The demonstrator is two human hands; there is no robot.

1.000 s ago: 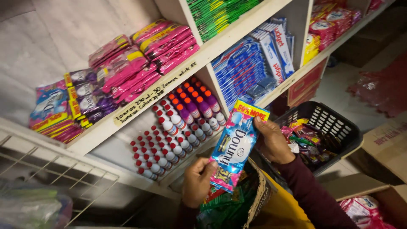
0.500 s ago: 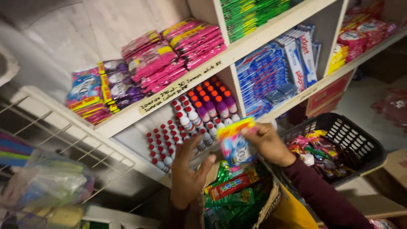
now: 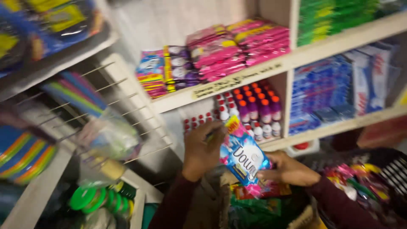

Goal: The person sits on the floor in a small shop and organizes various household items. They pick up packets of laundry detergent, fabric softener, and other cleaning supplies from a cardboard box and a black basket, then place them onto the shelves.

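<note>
From my head camera, blurred: my left hand [image 3: 202, 150] pinches the top edge of a blue-and-pink sachet pack [image 3: 243, 156], and my right hand [image 3: 288, 170] grips its lower end, fingers closed on it. The pack is tilted in front of the lower shelf [image 3: 339, 126], just before the small red-capped bottles [image 3: 254, 111]. Pink packets [image 3: 237, 44] lie on the shelf above.
</note>
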